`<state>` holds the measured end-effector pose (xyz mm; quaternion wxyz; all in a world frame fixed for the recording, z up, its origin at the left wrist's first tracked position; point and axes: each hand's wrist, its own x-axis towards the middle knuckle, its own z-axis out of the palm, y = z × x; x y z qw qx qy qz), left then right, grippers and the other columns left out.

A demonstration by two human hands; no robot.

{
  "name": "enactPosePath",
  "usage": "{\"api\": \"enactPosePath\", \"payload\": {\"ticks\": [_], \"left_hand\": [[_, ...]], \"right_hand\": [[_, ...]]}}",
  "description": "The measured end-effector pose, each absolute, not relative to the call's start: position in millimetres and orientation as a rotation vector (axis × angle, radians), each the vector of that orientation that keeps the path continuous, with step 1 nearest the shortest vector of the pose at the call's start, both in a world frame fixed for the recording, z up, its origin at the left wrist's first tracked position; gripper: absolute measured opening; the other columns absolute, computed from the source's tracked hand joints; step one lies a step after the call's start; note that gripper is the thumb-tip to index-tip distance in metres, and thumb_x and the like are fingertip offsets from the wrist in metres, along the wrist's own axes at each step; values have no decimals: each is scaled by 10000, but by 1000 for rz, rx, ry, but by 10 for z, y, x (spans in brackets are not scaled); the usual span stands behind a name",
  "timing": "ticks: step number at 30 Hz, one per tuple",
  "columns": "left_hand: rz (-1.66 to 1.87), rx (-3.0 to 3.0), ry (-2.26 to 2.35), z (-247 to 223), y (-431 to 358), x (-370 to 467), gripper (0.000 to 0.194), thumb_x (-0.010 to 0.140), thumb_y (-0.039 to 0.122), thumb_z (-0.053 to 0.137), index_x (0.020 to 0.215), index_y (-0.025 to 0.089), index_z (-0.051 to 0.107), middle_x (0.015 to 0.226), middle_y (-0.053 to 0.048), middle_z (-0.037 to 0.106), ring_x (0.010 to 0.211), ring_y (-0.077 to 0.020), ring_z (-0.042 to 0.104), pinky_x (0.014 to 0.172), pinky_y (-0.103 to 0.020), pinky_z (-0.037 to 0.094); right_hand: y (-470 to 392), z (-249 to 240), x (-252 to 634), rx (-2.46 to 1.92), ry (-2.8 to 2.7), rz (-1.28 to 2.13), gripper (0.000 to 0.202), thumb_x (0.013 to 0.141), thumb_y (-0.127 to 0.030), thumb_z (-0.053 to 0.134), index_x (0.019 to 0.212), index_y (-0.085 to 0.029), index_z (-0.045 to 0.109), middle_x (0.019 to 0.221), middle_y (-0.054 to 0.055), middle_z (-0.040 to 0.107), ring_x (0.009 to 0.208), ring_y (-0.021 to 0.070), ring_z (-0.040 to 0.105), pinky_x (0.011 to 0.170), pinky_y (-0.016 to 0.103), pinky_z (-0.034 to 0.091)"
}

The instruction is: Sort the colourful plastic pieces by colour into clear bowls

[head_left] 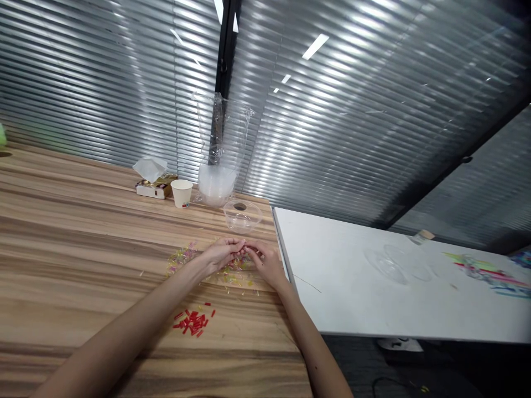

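Observation:
Over the wooden table, my left hand (221,254) and my right hand (265,263) meet at the fingertips. Both are closed in a pinch, and whatever is between the fingers is too small to make out. Beneath and around them lie scattered yellow and pink see-through bits (182,258), partly hidden by my left hand and wrist. Closer to me is a small heap of short red tube-like pieces (193,323), with a few loose ones beside it. Just beyond my hands sits a clear plastic bowl (243,217).
Behind the bowl stand a bag of stacked clear plastic bowls (216,182), a paper cup (181,193) and a tissue box (153,189). A white table (348,276) adjoins on the right, bearing clear plastic pieces (385,264) and colourful strips (493,273). Blinds rise behind.

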<state>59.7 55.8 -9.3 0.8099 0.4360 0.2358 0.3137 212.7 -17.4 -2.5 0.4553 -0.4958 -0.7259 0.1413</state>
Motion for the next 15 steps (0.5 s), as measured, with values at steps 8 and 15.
{"api": "enactPosePath", "payload": {"ticks": [8, 15], "left_hand": [[689, 897, 515, -90, 565, 571, 232, 636, 246, 846, 679, 124, 654, 672, -12, 621, 632, -106, 533, 620, -213, 392], [693, 877, 531, -138, 595, 581, 209, 649, 223, 837, 683, 120, 658, 671, -16, 633, 616, -102, 541, 620, -208, 406]], "right_hand": [[-177, -29, 2117, -1176, -1793, 450, 253, 930, -223, 526, 1156, -198, 635, 1107, 49, 675, 983, 174, 640, 821, 271, 513], [-176, -36, 2119, -1228, -1806, 459, 262, 937, -235, 519, 1175, -211, 626, 1116, 55, 668, 990, 184, 633, 829, 290, 511]]}}
